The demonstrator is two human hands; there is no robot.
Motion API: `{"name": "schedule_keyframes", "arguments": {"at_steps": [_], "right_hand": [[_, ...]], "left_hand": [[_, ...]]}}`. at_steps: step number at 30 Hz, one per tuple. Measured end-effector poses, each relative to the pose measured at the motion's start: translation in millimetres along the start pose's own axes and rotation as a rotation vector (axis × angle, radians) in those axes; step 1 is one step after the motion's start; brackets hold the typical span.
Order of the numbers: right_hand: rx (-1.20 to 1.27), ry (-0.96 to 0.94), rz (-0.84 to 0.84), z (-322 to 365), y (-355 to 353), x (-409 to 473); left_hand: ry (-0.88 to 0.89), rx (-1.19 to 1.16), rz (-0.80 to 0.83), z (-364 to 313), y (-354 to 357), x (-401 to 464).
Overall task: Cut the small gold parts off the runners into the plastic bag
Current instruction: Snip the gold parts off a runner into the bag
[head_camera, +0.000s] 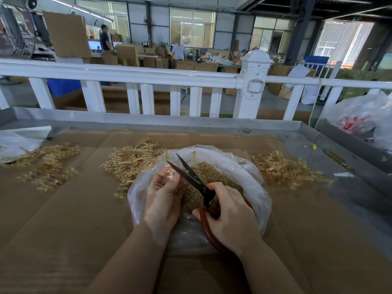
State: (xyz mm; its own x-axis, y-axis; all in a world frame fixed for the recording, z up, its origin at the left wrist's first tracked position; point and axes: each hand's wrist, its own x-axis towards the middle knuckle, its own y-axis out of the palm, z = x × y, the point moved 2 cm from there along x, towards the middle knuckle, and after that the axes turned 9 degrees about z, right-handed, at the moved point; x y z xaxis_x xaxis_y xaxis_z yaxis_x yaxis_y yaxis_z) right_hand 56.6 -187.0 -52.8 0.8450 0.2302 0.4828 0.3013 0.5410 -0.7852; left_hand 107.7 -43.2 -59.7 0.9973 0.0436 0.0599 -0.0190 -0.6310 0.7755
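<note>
A clear plastic bag (244, 166) lies open in the middle of the cardboard-covered table (74, 219), and loose small gold parts (214, 172) fill its bottom. My left hand (163, 198) pinches a small pale runner piece (170, 174) over the bag's left rim. My right hand (229, 215) grips the red handles of black scissors (191, 177). Their blades are spread apart and point up and to the left beside the runner piece.
Heaps of gold runners lie behind the bag (133, 162), at the right (284, 168) and at the left (46, 164). A metal rim (191, 122) and a white railing (148, 75) bound the table's far side. Plastic bags (360, 117) sit at the right edge.
</note>
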Motion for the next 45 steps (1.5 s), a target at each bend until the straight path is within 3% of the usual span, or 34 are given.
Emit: {"name": "schedule_keyframes", "arguments": {"at_steps": [21,30,37,45], "right_hand": [[0.044,-0.005,0.022,-2.0,1.5,4.4],[-0.004,0.015,-0.006,-1.9,0.7,2.8],[0.053,0.042,-0.123,0.2,-3.7,1.7],[0.045,0.0,-0.102,0.1,-3.3,-0.3]], "left_hand": [[0.058,0.09,0.012,0.0,5.9,-2.9],[0.028,0.065,0.014,-1.6,5.0,-3.7],[0.045,0.136,-0.019,-0.4,8.9,-4.6],[0.025,0.138,-0.012,-2.0,10.6,-7.6]]}}
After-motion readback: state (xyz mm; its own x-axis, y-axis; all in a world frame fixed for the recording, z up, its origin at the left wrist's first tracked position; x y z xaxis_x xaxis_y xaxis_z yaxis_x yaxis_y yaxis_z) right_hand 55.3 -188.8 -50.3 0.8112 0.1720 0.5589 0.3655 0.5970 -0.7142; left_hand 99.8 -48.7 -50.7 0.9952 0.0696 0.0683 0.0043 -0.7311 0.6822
